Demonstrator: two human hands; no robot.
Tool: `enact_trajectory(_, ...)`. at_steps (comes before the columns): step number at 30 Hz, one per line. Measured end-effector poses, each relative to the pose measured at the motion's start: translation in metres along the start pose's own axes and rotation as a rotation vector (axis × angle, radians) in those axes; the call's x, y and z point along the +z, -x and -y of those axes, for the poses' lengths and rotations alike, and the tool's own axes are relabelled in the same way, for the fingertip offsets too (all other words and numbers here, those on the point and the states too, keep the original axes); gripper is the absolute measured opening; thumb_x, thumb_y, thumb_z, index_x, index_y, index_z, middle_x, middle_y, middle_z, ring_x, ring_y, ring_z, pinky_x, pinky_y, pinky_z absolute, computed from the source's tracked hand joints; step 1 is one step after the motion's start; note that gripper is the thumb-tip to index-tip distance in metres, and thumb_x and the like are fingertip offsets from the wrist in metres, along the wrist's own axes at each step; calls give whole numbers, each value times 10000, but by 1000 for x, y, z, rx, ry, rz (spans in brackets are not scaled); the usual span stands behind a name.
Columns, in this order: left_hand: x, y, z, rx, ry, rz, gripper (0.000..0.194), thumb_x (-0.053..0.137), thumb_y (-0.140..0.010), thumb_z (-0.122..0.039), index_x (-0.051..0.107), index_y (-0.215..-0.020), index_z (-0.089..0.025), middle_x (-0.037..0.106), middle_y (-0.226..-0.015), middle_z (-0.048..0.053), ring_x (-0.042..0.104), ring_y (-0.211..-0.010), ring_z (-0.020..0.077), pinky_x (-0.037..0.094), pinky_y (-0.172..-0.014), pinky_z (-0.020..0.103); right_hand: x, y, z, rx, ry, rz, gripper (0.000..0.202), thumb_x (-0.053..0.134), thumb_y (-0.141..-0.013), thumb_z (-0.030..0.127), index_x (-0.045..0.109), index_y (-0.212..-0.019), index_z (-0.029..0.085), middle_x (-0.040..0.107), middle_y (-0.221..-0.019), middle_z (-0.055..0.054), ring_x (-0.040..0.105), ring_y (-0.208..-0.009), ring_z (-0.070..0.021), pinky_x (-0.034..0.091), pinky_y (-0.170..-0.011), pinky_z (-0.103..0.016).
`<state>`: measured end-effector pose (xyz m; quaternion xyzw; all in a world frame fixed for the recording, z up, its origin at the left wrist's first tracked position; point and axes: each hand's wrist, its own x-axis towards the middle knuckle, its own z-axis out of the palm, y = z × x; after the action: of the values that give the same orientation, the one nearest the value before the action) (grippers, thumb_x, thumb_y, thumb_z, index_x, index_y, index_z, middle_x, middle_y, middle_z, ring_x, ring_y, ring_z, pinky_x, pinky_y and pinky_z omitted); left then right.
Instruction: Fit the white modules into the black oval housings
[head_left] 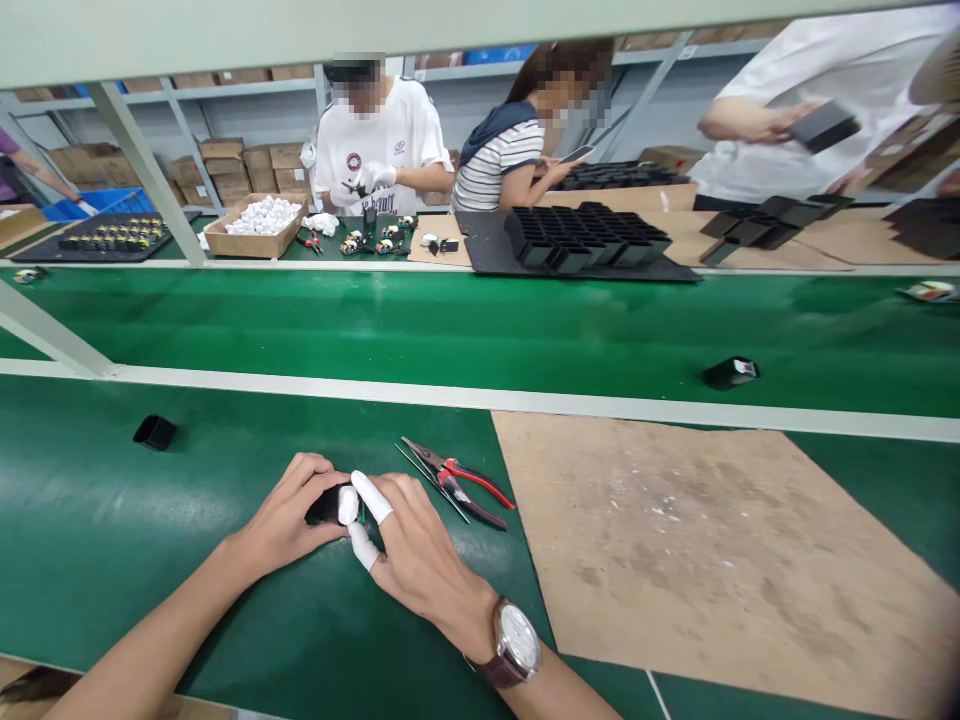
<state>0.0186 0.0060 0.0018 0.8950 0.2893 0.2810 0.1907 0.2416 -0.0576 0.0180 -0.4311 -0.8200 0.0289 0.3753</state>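
My left hand (289, 515) is wrapped round a small black housing (322, 507) above the green bench. A white piece (348, 505) shows at the housing's right end, with a bit of green beside it. My right hand (412, 540), with white covers on thumb and index finger and a watch on the wrist, pinches at that end from the right. Just right of my hands lie red-handled pliers (457, 480) and thin metal tweezers (431, 483).
Brown cardboard (712, 540) covers the bench at right. An empty black housing (155, 432) sits at left; another (731, 373) lies on the green belt (420, 320). Beyond are a box of white pieces (259, 225), stacked black housings (585, 235) and several people.
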Motion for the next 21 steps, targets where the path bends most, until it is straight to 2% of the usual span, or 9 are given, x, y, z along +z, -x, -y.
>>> enact_trajectory(6, 2, 0, 1, 32, -1, -23, 483, 773, -954, -299, 553, -1377, -223, 629, -1210, 127, 578, -1138, 289, 535, -969, 443, -1, -1, 0, -6, 8, 12, 530, 502, -1040, 130, 367, -1552, 102, 681, -1197, -166, 607, -1050, -295, 582, -874, -488)
enact_trajectory(10, 2, 2, 2, -1, -1, -50, 528, 789, -944, -313, 562, -1417, -247, 682, -1213, 115, 592, -1097, 277, 525, -961, 431, 0, 3, -5, -28, -59, -20, 379, 570, -1045, 147, 489, -1414, 120, 687, -1253, -164, 613, -1077, -283, 588, -876, -469)
enact_trajectory(15, 5, 3, 2, -44, 171, -5, 531, 757, -971, -316, 529, -1446, -253, 683, -1252, 123, 608, -1050, 250, 543, -872, 381, 4, 5, -9, -73, -113, -64, 179, 648, -1020, 153, 604, -1191, 177, 676, -1328, -144, 620, -1094, -271, 592, -864, -468)
enact_trajectory(21, 4, 0, 0, -90, 241, 6, 475, 737, -986, -340, 558, -1417, -250, 693, -1197, 113, 599, -961, 232, 531, -823, 361, 9, 2, -8, -36, -140, 4, 205, 655, -1020, 187, 635, -1224, 195, 666, -1344, -144, 625, -1138, -281, 619, -878, -491)
